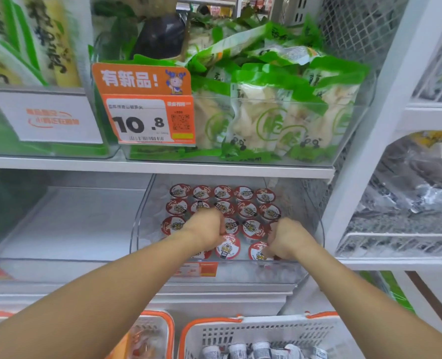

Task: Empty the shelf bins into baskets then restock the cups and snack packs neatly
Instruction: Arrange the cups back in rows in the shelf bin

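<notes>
Setting: white shop shelving (163,165) with clear plastic bins, filling the frame; a wire-mesh rack at the right edge.
Upper left: a bin of tall green-and-yellow packs (33,40) with black brush lettering, fronted by a white card (46,116) whose orange print is too blurred to read.
Price tag: an orange sign (142,80) reading "有新品!" above a label (150,121) showing "10.8", a QR code and a barcode.
Snack packs: green-and-clear pouches (266,110) with a panda mark, heaped in the upper centre bin; too jumbled to count.
Lower left: a clear bin (67,224) on the lower shelf.
Cups: red-and-white lidded cups (222,193) in the lower centre bin (315,229), five across in each back row, roughly eighteen visible.
Left hand: left hand (207,229) curled knuckles-up over cups in the middle rows; what it grips is hidden.
Right hand: right hand (284,238) curled, fingertips pinching a front-row cup.
Baskets: two orange-rimmed white baskets (253,332) along the bottom edge; the right one holds white-wrapped cups (261,349).
</notes>
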The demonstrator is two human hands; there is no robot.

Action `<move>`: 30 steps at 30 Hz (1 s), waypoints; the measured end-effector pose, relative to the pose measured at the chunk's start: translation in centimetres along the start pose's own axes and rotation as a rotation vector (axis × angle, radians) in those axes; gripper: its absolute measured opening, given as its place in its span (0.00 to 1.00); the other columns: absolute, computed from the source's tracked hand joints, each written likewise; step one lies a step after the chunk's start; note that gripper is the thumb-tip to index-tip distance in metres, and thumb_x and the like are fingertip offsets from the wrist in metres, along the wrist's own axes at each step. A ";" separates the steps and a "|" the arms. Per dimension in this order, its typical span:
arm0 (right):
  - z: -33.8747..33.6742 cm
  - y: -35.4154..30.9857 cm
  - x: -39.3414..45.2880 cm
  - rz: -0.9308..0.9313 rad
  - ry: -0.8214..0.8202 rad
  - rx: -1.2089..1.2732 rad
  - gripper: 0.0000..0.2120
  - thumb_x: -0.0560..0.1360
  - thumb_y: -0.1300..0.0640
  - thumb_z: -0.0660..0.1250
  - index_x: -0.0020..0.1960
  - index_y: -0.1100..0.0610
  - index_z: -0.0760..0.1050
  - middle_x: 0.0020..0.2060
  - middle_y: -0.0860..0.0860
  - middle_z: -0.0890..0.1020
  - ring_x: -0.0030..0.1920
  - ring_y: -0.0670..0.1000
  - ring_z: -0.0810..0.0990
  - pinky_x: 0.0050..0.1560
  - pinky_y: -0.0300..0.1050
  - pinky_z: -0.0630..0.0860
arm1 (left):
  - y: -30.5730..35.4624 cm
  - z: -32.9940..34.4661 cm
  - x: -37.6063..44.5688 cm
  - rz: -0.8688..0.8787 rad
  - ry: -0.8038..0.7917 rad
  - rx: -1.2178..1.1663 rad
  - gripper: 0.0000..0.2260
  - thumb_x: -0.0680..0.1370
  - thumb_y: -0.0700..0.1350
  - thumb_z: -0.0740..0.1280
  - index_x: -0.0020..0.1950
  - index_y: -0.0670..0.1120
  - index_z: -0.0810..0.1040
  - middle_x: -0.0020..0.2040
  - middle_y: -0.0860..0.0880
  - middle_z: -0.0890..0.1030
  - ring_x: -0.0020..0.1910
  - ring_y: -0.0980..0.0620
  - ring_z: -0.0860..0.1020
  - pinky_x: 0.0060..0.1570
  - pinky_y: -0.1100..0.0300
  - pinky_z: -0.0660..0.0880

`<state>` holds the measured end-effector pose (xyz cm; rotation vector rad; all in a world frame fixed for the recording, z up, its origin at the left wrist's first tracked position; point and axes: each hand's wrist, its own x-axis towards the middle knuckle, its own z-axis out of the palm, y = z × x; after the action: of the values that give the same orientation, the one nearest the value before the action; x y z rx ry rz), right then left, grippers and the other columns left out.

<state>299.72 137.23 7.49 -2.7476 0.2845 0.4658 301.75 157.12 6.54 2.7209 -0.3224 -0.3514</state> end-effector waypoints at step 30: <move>0.3 0.2 0.1 -0.343 0.044 0.012 0.19 0.67 0.53 0.82 0.55 0.56 0.84 0.40 0.45 0.79 0.43 0.47 0.78 0.47 0.42 0.77 | -1.7 -0.3 0.0 0.396 -0.121 0.250 0.20 0.73 0.59 0.74 0.60 0.51 0.82 0.60 0.50 0.76 0.57 0.50 0.75 0.57 0.50 0.76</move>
<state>299.65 137.10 7.15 -2.7194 -0.1730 0.3093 302.15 158.77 6.14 2.7872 -0.9802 -0.3829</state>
